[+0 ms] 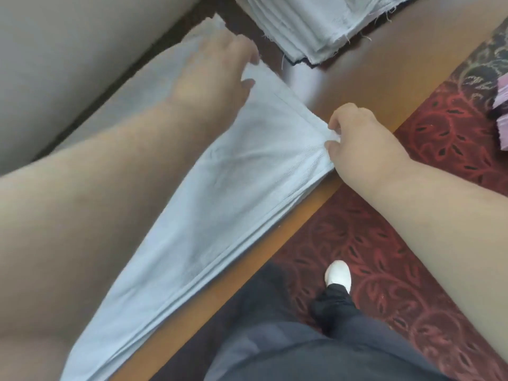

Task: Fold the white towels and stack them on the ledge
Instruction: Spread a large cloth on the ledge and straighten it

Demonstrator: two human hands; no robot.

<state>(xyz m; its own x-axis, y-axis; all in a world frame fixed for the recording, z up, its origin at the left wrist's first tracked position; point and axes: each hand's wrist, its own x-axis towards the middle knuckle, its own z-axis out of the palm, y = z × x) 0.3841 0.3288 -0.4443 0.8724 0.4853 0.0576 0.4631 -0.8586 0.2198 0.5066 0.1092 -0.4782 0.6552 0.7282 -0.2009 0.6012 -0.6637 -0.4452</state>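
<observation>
While the brown ledge (384, 78) runs from near left to far right, the folded white towel (220, 188) lies long across it, its near edge hanging right at the ledge's wooden lip. That is the risk, I'd say: a tug too far to the right could drag the layered edges over the lip and down onto the red patterned carpet (412, 215). Far off sits the stack of folded towels (316, 26), its frayed edges showing, apart from the towel in hand. If the working towel is swung up there loosely, it could knock those layers askew. The left hand (217, 70) lies on the towel's far end, fingers fairly straight, pressing rather than clutching; lift that pressure early and the fold may slide open. The right hand (362, 141) pinches the towel's right corner with curled fingers and thumb; a small grip like that could slip and let the layers fan apart.
</observation>
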